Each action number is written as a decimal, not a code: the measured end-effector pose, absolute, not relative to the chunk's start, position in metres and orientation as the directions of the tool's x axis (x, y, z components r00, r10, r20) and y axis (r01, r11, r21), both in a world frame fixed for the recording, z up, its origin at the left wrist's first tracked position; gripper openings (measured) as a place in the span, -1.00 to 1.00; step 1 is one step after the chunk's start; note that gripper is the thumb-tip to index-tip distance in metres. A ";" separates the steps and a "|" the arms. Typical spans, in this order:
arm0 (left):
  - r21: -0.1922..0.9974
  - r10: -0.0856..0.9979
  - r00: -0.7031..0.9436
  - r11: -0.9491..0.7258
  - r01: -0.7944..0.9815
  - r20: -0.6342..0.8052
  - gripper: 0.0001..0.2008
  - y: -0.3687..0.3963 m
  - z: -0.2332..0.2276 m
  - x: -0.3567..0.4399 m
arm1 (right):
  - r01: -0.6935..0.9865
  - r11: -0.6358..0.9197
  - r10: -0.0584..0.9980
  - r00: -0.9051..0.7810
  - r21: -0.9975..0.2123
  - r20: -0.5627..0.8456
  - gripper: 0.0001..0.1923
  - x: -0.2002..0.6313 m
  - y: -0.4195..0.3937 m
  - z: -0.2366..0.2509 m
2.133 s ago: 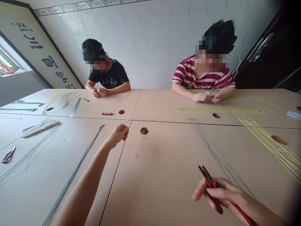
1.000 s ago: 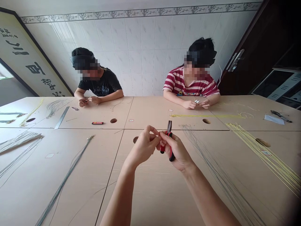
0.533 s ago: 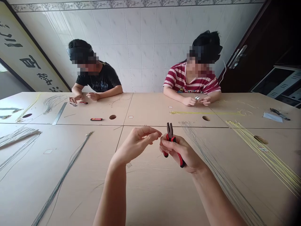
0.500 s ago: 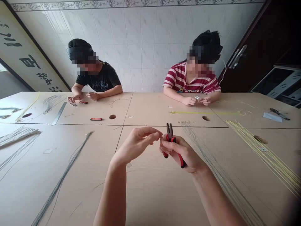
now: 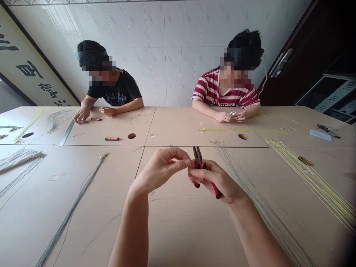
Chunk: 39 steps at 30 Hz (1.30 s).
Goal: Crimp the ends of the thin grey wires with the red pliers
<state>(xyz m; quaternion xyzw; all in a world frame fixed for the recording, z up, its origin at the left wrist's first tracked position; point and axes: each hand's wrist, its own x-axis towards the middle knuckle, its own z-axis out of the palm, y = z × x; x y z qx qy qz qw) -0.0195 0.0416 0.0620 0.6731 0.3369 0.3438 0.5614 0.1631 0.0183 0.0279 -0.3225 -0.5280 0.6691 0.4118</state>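
Clamped in our right hand, the pliers point up and away from us, red handles wrapped by the fingers, dark nose standing clear above the knuckles. Whether the nose is shut we cannot tell. Our left hand meets the right just beside the pliers, thumb and forefinger pinched together at the tips; whatever they pinch is too small for us to make out. Both hands hang above the table, near its middle, not resting on it.

Right of our hands, a fan of grey wires lies along the table, running from near the seam toward us. Further right lies a bundle of yellow wires, well apart from the hands. On our left, a long grey bundle runs diagonally, and more grey strands lie at the far left edge.

Across the table sit two people. One, in a black shirt, has one hand on the table by a metal ruler; a small red and black object lies in front of them. Another, in a striped shirt, holds both hands together over something small, with a yellow strand laid crosswise before them. At the far right lie a second pair of pliers and a pale sheet.
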 end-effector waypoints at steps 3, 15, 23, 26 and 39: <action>0.982 0.831 0.550 -0.160 0.098 0.080 -0.80 0.043 0.061 -0.020 | -0.202 -0.103 0.899 -0.438 -0.974 -0.004 -0.78 0.163 0.018 0.028; 0.965 0.878 0.477 -0.164 0.207 0.047 -0.78 0.043 0.061 -0.022 | 0.153 0.182 0.979 -0.115 -0.971 0.166 -0.80 0.172 0.015 0.030; 0.999 0.836 0.547 -0.032 -0.006 0.030 -0.78 0.047 0.057 -0.013 | 0.234 0.335 0.942 -0.080 -0.913 0.326 -0.87 0.168 0.009 0.031; 0.987 0.792 0.610 0.104 -0.125 -0.006 -0.77 0.050 0.053 -0.009 | 0.262 0.425 0.904 -0.071 -0.867 0.421 -0.92 0.168 0.010 0.031; 0.962 0.771 0.633 0.224 -0.157 -0.076 -0.83 0.057 0.040 -0.001 | 0.476 0.695 0.705 -0.307 -0.538 0.639 -0.77 0.180 0.020 0.031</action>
